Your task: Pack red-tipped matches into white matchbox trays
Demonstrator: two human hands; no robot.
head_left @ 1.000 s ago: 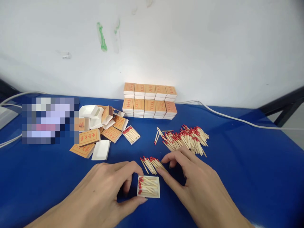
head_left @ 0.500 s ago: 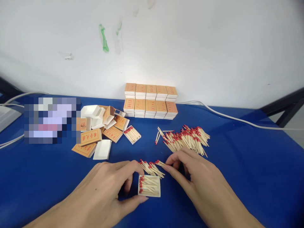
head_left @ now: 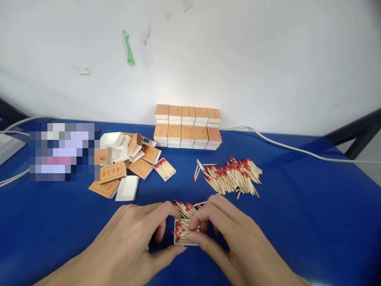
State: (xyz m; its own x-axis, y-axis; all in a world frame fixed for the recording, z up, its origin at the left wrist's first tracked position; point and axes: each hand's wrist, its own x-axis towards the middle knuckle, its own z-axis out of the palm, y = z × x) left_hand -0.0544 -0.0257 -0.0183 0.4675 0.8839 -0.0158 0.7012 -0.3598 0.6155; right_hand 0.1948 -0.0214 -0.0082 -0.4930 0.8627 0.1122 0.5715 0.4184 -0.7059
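A small white matchbox tray [head_left: 179, 233] filled with red-tipped matches lies on the blue table [head_left: 297, 222] near the front. My left hand [head_left: 139, 238] grips the tray's left side between thumb and forefinger. My right hand [head_left: 220, 234] covers the tray's right half, its fingers pinched on a few matches that lie in the tray. A little bunch of loose matches [head_left: 186, 207] lies just behind the tray, touching my fingertips.
A big heap of loose matches [head_left: 233, 176] lies right of centre. Closed orange matchboxes [head_left: 187, 127] are stacked against the white wall. Empty trays and orange sleeves [head_left: 123, 163] are strewn at the left, with one filled open tray [head_left: 164, 169]. A white cable [head_left: 285, 147] runs along the back.
My right hand has moved left and towards me, from the loose bunch behind the tray onto the tray itself. The left hand has stayed on the tray.
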